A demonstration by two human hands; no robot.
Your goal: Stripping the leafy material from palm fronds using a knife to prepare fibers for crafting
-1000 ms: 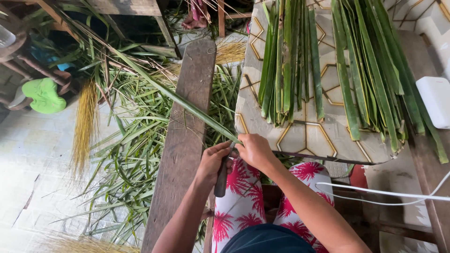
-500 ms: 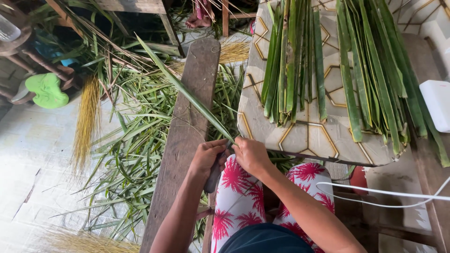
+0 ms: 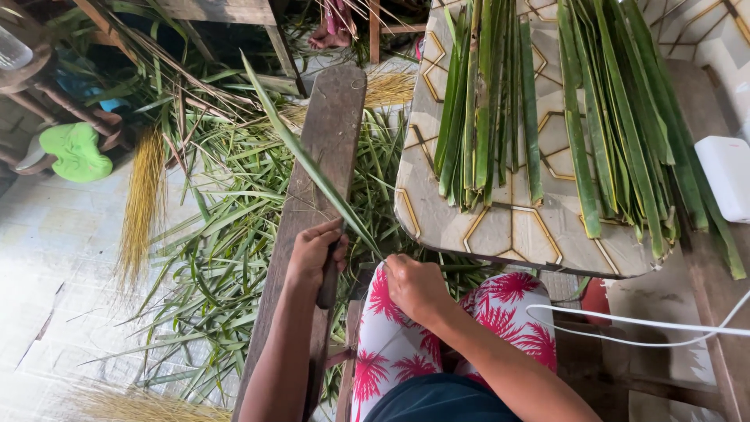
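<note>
- The left hand (image 3: 312, 254), closed around a dark-handled knife (image 3: 328, 281), has moved left over the long brown wooden plank (image 3: 312, 195).
- The long green palm leaf (image 3: 308, 168) now points steeper upward.
- The right hand (image 3: 414, 285), closed on the leaf base, has pulled back onto the lap, so the leaf seems freshly stripped.
- Cut green strips (image 3: 484, 101) lie on the patterned bench (image 3: 500, 227).
</note>
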